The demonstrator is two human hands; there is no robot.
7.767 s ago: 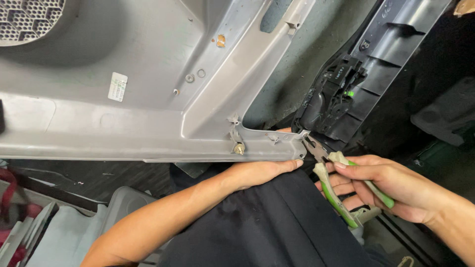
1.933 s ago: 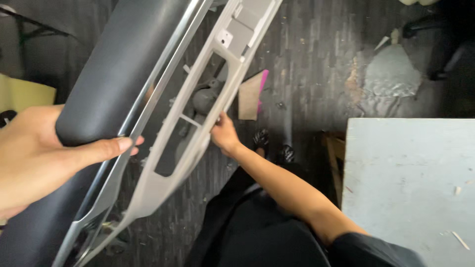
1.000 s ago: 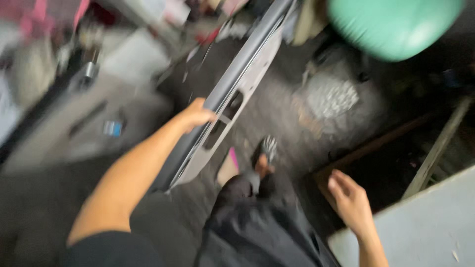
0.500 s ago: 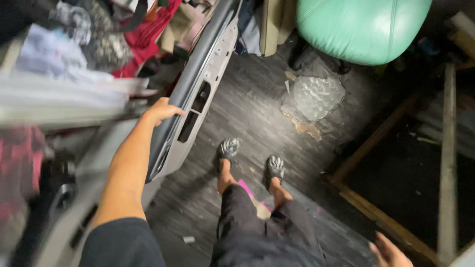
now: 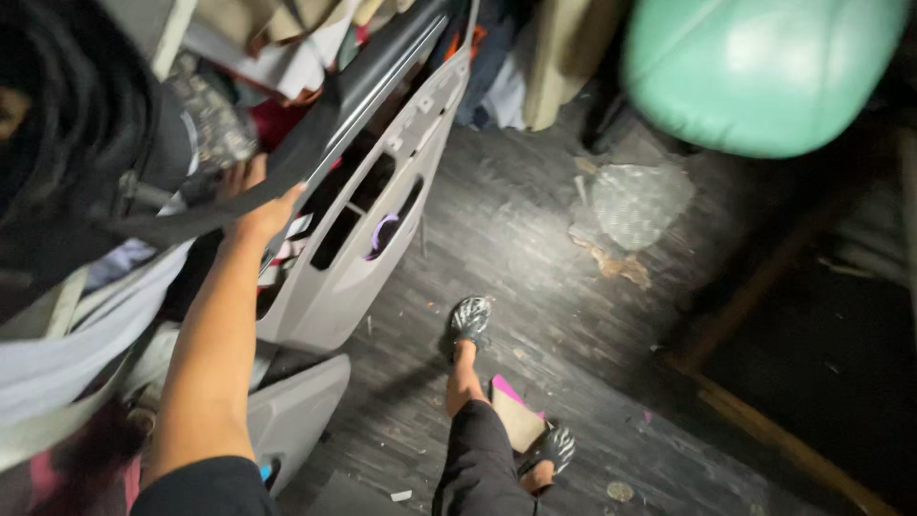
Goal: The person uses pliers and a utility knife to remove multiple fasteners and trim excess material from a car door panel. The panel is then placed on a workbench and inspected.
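Our left hand now grips the grey door panel upright against the clutter; our right hand has left view.

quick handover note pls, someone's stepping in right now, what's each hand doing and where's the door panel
Left hand: gripping the upper edge of the long grey plastic car door panel, holding it up on end.
Right hand: not in view.
Door panel: tilted, its lower end down by the dark wooden plank floor, its top leaning toward the pile of clothes and stored things on the left. A second pale grey panel lies lower left.
Done: panel is off any car and brought to the pile.
Left: the hand has not let go.
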